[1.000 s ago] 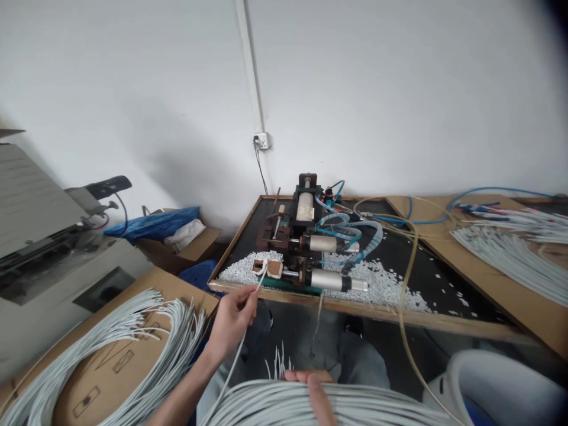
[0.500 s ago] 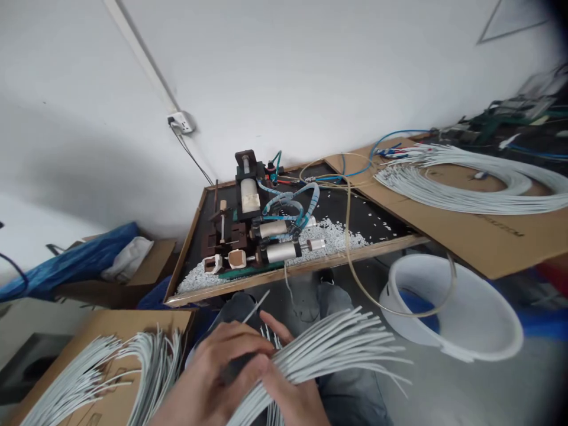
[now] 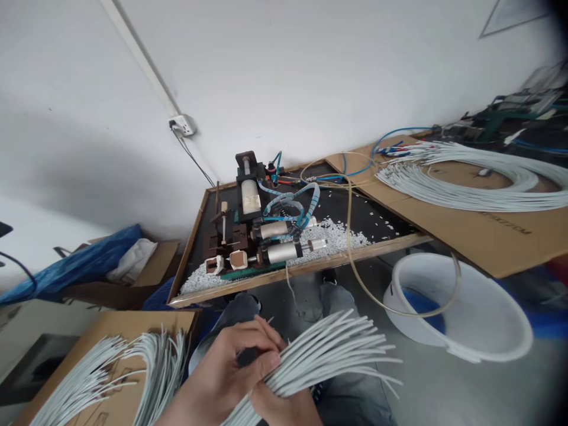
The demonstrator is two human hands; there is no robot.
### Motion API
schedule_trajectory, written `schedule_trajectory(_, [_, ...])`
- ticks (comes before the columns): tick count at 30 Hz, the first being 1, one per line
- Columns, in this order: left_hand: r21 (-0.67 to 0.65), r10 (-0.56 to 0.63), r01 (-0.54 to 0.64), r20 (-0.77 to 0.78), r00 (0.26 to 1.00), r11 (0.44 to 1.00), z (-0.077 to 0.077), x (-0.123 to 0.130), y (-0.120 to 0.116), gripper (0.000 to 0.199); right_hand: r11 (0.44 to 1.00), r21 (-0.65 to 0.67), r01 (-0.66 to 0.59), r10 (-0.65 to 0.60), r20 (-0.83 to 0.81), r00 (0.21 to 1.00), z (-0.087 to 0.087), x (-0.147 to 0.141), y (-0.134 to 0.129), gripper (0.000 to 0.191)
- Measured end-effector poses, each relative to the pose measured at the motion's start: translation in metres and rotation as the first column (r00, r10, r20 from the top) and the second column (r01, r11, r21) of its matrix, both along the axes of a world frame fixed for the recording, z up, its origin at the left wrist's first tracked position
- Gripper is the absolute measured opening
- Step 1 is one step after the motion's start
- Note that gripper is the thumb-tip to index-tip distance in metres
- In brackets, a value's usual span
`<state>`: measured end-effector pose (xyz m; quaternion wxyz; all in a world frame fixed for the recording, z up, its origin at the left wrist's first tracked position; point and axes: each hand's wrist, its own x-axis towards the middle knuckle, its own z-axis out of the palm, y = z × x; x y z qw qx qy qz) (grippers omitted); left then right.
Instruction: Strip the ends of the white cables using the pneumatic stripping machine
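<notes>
A thick bundle of white wires (image 3: 332, 355) lies across my hands at the bottom middle in the head view, its loose ends fanning out to the right. My right hand (image 3: 286, 407) is wrapped round the bundle from below, with its thumb over the wires. My left hand (image 3: 235, 361) comes in from the left, its fingers curled and its thumb pressed at the bundle's side, closed on wires there. How many wires it pinches is hidden behind the fingers.
Ahead, a wood-edged bench (image 3: 266, 277) carries a pneumatic wire-stripping machine (image 3: 281, 253) and white scraps (image 3: 339, 236). A coil of white wires (image 3: 470, 204) lies on cardboard (image 3: 470, 236) at right, above a white bucket (image 3: 488, 331). More wire bundles (image 3: 155, 367) lie at lower left.
A single wire end that stuck up beyond my left fingers no longer shows there. My left fingers have closed in against the bundle, and the view has shifted slightly.
</notes>
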<state>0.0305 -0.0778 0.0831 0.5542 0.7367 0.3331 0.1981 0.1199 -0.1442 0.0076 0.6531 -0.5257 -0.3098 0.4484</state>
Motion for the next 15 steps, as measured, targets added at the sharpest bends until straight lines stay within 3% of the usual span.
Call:
schedule_trajectory(5, [-0.042,0.016,-0.018,-0.044,0.999,0.999,0.000,-0.009,0.000,0.022,0.997,0.072,-0.029,0.040,-0.156,0.987,-0.001,-0.003,-0.003,0.059])
schedule_trajectory(10, [-0.130,0.079,-0.092,-0.097,0.992,0.987,0.001,-0.015,-0.005,0.033,0.990,0.015,-0.139,0.132,-0.438,0.889,-0.003,-0.007,-0.007,0.064])
schedule_trajectory(12, [-0.047,0.103,-0.109,-0.106,0.989,0.993,0.002,-0.013,-0.007,0.031,0.991,-0.034,-0.132,0.101,-0.471,0.876,-0.005,-0.007,-0.008,0.058])
schedule_trajectory(15, [0.180,0.140,-0.115,-0.132,0.981,0.977,0.002,-0.008,-0.007,0.028,0.997,-0.060,-0.057,0.020,-0.490,0.872,-0.008,-0.008,-0.008,0.054])
